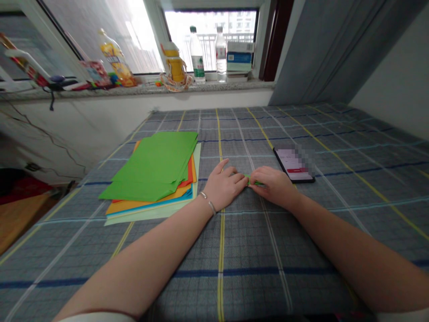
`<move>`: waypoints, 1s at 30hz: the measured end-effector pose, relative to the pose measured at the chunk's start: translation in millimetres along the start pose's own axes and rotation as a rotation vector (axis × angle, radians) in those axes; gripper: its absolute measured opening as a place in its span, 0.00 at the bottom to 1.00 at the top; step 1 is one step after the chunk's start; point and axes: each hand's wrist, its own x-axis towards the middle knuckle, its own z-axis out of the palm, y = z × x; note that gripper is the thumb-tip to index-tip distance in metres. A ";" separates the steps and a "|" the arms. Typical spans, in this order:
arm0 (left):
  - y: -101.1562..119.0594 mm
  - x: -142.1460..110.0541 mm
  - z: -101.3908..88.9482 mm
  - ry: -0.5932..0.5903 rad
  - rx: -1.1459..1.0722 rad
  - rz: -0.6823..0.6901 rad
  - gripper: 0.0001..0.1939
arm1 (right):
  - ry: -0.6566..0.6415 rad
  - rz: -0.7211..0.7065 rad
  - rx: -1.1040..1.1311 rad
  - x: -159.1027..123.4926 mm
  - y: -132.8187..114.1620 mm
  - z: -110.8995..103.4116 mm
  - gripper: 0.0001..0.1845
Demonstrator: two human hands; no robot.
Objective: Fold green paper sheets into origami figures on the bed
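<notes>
A small, narrow piece of folded green paper lies low over the checked cloth, mostly covered by my fingers. My left hand, with a silver bracelet at the wrist, has its foremost fingertips closed on the paper's left end; its outer fingers are spread. From the other side, my right hand pinches the same paper between thumb and curled fingers. Left of my hands sits a stack of coloured sheets, with green sheets on top and orange, blue and pale green edges showing below.
A phone with a lit screen lies beyond my right hand. The checked cloth covers the whole surface. Along the windowsill stand plastic bottles, a yellow bottle with a strap and boxes. A grey curtain hangs at right.
</notes>
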 end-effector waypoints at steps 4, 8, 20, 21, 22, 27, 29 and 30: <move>-0.9 -1.9 -2.4 -0.004 0.019 -0.002 0.10 | 0.020 -0.013 0.013 -1.8 2.6 -3.7 0.04; -5.9 -4.3 -4.7 -0.013 0.050 -0.011 0.10 | 0.038 -0.009 0.032 -4.2 7.3 -9.2 0.05; -21.6 -8.6 -10.7 0.001 0.110 -0.051 0.11 | 0.035 0.072 0.086 -11.2 23.5 -21.0 0.06; -22.2 -9.1 -10.5 -0.006 0.109 -0.054 0.11 | 0.028 0.079 0.085 -11.7 24.1 -21.7 0.06; -22.5 -9.7 -10.0 -0.013 0.107 -0.058 0.11 | 0.023 0.085 0.083 -12.1 24.6 -22.3 0.06; -20.1 -12.3 -4.1 -0.030 0.056 -0.081 0.11 | 0.037 0.098 0.079 -12.5 24.3 -21.7 0.07; -17.8 -12.6 -1.7 -0.006 0.014 -0.096 0.12 | 0.098 0.091 0.093 -11.7 22.0 -20.0 0.06; -16.7 -12.5 -0.9 0.014 -0.008 -0.101 0.13 | 0.135 0.084 0.104 -11.0 20.1 -19.0 0.05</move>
